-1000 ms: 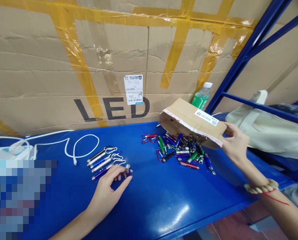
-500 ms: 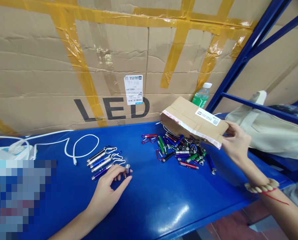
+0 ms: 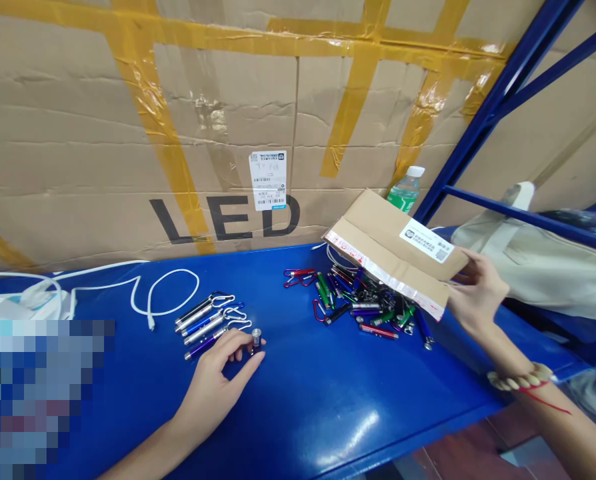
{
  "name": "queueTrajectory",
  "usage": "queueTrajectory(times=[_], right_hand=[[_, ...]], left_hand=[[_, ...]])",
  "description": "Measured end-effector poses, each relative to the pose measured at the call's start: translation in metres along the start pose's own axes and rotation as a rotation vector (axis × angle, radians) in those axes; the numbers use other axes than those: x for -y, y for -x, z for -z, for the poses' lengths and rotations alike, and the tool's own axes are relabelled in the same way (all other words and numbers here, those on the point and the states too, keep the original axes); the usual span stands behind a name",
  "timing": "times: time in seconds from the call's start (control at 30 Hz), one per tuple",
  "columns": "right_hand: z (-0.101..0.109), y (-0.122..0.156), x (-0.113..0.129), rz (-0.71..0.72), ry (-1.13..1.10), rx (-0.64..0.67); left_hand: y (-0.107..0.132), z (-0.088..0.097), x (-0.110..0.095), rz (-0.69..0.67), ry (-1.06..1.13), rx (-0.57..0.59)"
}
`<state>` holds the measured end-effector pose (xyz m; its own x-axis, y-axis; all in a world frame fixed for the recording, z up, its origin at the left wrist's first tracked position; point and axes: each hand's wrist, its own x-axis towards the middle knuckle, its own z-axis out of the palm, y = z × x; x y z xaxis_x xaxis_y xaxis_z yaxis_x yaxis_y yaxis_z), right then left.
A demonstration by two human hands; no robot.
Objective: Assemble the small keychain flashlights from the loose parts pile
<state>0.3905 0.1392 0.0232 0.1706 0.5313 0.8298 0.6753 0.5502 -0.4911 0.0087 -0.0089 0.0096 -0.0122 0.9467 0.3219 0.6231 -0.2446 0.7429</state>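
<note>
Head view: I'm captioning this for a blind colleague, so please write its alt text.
A person's right hand holds a tilted cardboard box over a pile of colourful tubes on a blue table, while the left hand grips one silver-ended tube. Beside that hand, similar tubes lie in a row; behind stands a carton marked LED.

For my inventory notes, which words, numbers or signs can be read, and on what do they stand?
"LED": on the big box.
White sticker on it: too small to read.
Label on small box: too blurred.
Strip on its edge: red print unreadable.
Bottle: print too blurred.
Pens: print too small.
</note>
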Motion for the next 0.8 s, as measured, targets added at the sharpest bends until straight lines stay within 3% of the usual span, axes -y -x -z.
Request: queueTrajectory(times=[0.37, 0.8], right_hand=[[0.005, -0.004, -0.005, 0.047, -0.068, -0.062], [0.011, -0.037, -0.007, -0.238, -0.064, -0.217]], left_hand=[[0.0, -0.001, 0.001, -0.005, 0.001, -0.005], [0.001, 0.0, 0.001, -0.005, -0.014, -0.004]])
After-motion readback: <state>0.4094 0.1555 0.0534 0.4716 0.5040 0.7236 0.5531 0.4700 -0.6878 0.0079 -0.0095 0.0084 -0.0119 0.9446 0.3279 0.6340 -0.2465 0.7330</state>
